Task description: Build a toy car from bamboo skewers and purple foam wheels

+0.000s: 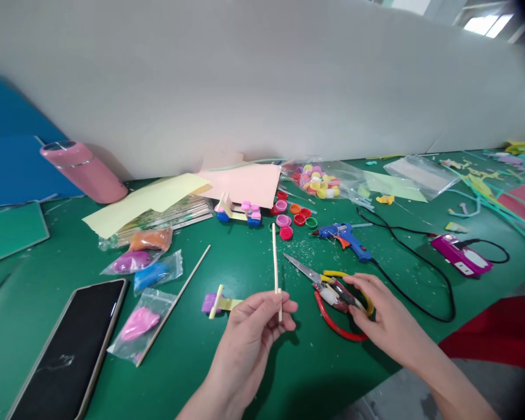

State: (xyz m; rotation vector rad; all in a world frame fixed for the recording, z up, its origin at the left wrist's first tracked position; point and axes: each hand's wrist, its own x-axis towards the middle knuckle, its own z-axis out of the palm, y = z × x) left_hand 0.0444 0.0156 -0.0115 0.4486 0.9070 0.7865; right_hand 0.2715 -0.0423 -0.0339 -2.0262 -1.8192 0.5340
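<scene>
My left hand (258,332) pinches a thin pale wooden stick (275,256) upright, with a short stick piece (280,306) beside it. At the right, my right hand (378,309) has thumb and fingers around the handles of what looks like small pliers (339,294) with dark red grips. These lie over scissors (304,268) with red and yellow handles, blades pointing away to the left. Just behind my left hand is a small yellow-and-purple assembly (219,302), partly covered. Farther back stands a small model car (240,213) with blue and pink wheels.
Bottle caps (283,220) and a blue glue gun (345,238) with a black cord lie ahead. A phone (70,350), clay bags (140,324) and a long stick (175,303) are left. A pink bottle (85,172) leans by the wall. A purple box (461,255) sits right.
</scene>
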